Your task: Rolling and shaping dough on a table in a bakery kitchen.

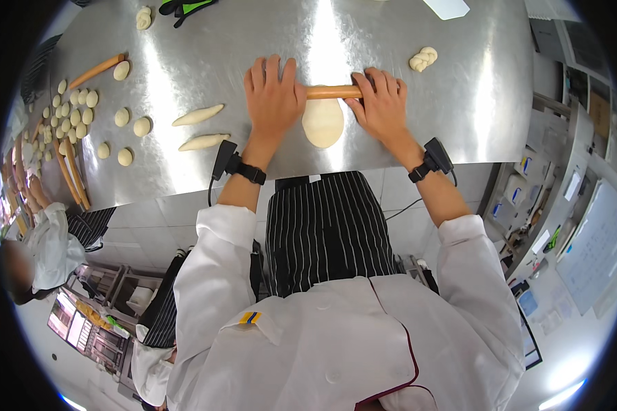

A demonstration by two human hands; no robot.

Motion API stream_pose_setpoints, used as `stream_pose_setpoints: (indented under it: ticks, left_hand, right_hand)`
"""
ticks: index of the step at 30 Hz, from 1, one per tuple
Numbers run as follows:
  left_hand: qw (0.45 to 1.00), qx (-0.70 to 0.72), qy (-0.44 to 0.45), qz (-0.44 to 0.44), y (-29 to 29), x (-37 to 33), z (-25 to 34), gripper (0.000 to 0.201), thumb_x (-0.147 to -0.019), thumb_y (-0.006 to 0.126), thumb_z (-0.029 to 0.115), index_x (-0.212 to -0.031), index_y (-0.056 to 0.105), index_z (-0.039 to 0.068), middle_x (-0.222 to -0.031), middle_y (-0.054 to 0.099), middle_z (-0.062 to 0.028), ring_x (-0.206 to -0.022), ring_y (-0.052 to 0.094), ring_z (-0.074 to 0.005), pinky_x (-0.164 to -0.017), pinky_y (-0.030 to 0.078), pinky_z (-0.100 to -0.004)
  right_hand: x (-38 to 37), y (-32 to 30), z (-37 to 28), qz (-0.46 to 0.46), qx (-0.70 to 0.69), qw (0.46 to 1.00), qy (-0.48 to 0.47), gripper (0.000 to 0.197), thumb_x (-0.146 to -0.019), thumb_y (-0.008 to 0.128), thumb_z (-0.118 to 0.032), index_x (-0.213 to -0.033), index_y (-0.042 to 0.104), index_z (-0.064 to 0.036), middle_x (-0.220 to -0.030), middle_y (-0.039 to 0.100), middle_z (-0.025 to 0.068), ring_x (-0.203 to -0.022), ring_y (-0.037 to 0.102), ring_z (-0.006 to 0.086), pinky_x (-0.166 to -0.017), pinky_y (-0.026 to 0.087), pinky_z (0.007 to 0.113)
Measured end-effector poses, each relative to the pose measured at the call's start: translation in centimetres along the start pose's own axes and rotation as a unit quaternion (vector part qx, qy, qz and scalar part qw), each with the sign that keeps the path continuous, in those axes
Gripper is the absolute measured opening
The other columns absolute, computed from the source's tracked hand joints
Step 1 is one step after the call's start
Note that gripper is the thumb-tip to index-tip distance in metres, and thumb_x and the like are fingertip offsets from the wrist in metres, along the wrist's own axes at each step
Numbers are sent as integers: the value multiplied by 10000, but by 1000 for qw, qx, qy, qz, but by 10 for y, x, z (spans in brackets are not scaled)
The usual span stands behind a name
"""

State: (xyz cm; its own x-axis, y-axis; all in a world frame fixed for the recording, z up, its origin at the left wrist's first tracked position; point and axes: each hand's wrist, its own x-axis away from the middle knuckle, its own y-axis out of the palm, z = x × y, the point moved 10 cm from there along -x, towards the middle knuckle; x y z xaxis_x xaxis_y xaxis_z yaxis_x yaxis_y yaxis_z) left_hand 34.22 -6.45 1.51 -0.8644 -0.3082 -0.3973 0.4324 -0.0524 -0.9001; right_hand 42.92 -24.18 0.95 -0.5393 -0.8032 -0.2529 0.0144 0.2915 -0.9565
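A wooden rolling pin (334, 92) lies crosswise over the upper end of a flattened oval of dough (323, 126) on the metal table. My left hand (274, 99) covers the pin's left end, palm down with its fingers over it. At the other end, my right hand (379, 106) grips the pin, thumb on the near side and fingers curled over the top. Both palms are hidden. Left of my left hand rest two tapered dough pieces (199, 115), one nearer me than the other. A knotted dough piece (424, 59) sits to the right, beyond my right hand.
The steel table (452, 116) has its near edge just before me. Many round dough balls (82, 116) lie at the left, among more wooden rolling pins (97, 70). Another dough knot (143, 18) and a black-and-green item (185, 8) are at the far side. A co-worker (48, 240) stands left.
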Motion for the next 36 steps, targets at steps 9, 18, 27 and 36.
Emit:
stream_pose_setpoints:
  ticks: [9, 18, 27, 36]
  left_hand:
    - [998, 42, -46, -29, 31, -48, -37, 253, -935, 650, 180, -1155, 732, 86, -1157, 711, -121, -1101, 635, -356, -957, 470, -495]
    - [975, 123, -131, 128, -14, -42, -38, 323, -998, 655, 174, -1293, 753, 83, -1425, 647, -149, -1327, 544, -397, -1155, 378, -553]
    - [971, 220, -34, -84, 26, 34, 12, 375, -931, 840, 272, -1299, 793, 213, -1415, 641, -36, -1391, 496, -335, -1191, 310, -532]
    - [881, 391, -200, -177, 53, 54, 2, 198, -985, 773, 106, -1177, 748, 63, -1164, 723, -100, -1143, 661, -345, -977, 544, -450]
  right_hand:
    - [-49, 41, 47, -147, -164, 974, -54, 519, -925, 816, -532, -1235, 708, -130, -1111, 713, 65, -958, 721, 316, -779, 557, 453]
    - [-122, 17, 68, -164, -187, 967, -57, 276, -970, 791, -296, -1183, 772, -122, -1067, 768, 79, -1001, 721, 316, -820, 567, 477]
    - [-109, 7, 34, 140, -23, 989, -31, 350, -964, 789, -192, -1308, 775, -129, -1214, 726, 68, -1179, 678, 310, -1076, 507, 545]
    - [-38, 12, -48, -52, -314, 942, -107, 350, -902, 841, -290, -1164, 780, -66, -1088, 724, 103, -1071, 687, 339, -946, 584, 438]
